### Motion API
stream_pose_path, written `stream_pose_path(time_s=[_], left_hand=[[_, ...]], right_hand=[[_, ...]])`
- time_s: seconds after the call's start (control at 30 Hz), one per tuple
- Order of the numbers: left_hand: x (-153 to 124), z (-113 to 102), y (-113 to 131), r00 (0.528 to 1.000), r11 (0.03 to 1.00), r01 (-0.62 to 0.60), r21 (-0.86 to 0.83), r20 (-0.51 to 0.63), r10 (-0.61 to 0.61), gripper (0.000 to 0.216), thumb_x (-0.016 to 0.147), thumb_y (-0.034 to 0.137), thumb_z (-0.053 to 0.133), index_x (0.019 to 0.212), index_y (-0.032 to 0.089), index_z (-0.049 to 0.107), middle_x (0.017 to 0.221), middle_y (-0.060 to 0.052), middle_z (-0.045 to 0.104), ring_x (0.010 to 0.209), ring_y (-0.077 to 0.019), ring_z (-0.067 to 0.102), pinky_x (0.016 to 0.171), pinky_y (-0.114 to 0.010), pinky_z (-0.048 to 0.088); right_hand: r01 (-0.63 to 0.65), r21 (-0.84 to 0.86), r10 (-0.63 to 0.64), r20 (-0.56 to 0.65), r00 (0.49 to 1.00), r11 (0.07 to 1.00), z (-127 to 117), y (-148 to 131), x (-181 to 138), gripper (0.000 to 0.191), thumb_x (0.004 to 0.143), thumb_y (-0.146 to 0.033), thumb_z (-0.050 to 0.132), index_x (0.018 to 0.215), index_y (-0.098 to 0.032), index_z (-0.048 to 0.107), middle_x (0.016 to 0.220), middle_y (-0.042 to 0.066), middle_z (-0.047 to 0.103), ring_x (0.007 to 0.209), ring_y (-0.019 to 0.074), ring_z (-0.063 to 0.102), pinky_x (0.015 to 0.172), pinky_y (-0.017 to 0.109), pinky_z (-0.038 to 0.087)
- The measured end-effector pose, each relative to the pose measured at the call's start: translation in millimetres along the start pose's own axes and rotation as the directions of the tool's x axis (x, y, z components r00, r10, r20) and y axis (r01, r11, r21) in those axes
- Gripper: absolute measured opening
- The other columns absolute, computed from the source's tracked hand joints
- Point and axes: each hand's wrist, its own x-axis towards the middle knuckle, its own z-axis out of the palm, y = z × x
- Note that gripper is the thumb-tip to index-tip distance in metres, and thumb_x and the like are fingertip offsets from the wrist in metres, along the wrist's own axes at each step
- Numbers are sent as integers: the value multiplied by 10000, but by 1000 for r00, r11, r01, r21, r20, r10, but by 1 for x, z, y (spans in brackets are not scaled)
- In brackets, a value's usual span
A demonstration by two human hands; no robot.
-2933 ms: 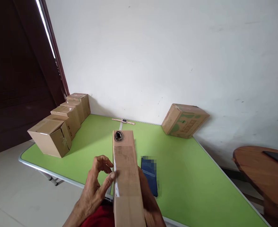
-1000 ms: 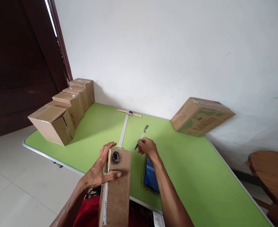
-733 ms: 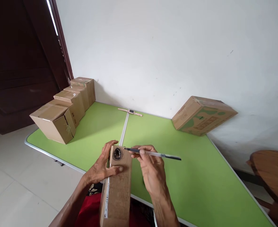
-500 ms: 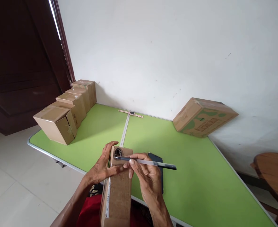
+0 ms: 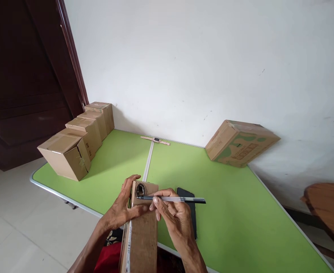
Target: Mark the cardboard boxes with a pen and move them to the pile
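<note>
Cardboard box (image 5: 142, 235) is near-centre at the green table (image 5: 226, 227)'s near edge, left hand (image 5: 120, 209) wrapped round its far end, right hand (image 5: 176, 217) pinching a pen (image 5: 191, 200), tip at the dark-ringed hole (image 5: 141, 189). Can't read the box's white label (image 5: 128, 242); block lettering on the far-right carton (image 5: 220, 140)'s too fuzzy tbh.

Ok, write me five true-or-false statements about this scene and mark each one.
1. The right hand holds a pen while the left hand grips a cardboard box. True.
2. That box has a dark-rimmed hole near the end by the hands. True.
3. The thing partly behind the right hand is round. False: it is a dark, rectangular phone.
4. A watch lies on the table, close to the wall. True.
5. Just one thing stands at the table's left end. False: several boxes stand there.
</note>
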Motion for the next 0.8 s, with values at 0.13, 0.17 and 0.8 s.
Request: stream_pose_path(time_s=[0.13,0.17,0.8], left_hand=[[-2,-1,-3,1000,1000,1,-5,11,-1,826,882,504,708,1569,246,329,1581,-147,386,1441,-391,439,1196,-544,385],[-2,-1,-4,1000,1000,2,-6,14,-2,822,887,501,697,1574,250,323,1580,-143,389,1445,-390,436,1200,-544,379],[-5,-4,-21,996,991,93,-95,9,-92,878,918,640,678,1642,325,294,1739,-103,273,1587,-424,300,1281,-572,300]], right_hand=[[-11,-17,11,-12,1000,1000,-8,-2,0,308,959,-506,728,943,-202,680,713,24,706,559,126,573,520,244,452],[-13,-21,13,-27,1000,1000,-10,-4,2,321,955,-515,730,935,-200,674,708,21,701,551,123,569,514,242,450],[-510,-664,366,-358,859,547,-53,79,135,309,1012,-365,705,1249,-169,675,1237,86,702,1040,231,712,892,432,621]])
